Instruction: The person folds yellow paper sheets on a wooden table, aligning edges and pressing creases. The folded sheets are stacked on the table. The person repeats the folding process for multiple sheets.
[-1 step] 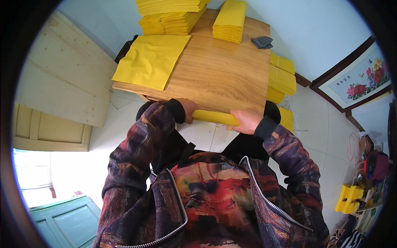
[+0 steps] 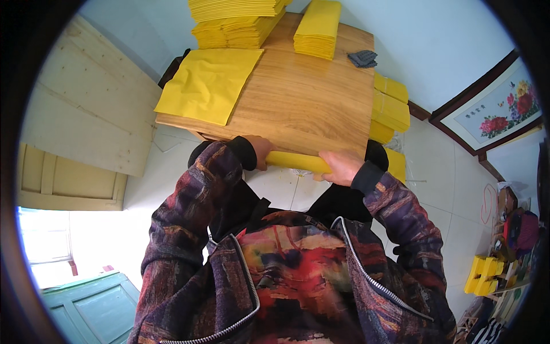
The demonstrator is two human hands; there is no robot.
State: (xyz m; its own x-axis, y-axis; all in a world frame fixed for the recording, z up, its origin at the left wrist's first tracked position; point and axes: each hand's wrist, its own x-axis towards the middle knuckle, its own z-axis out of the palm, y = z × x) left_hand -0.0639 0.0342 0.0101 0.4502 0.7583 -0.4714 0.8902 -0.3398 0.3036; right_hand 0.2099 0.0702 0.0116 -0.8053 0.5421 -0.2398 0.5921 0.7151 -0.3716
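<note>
Head: hands (image 2: 303, 157) grip yellow roll (image 2: 298, 162), table (image 2: 309, 103) adj.

Middle of the worktop (image 2: 309, 97) bare, open lane from the near edge up the centre. Left flank blocked by a flat yellow sheet pile (image 2: 209, 83). Far edge walled by yellow stacks (image 2: 238, 23), a narrow yellow stack (image 2: 318, 28) and a small grey cloth (image 2: 362, 58). Yellow bundles (image 2: 389, 112) crowd the right side beyond the edge.
</note>
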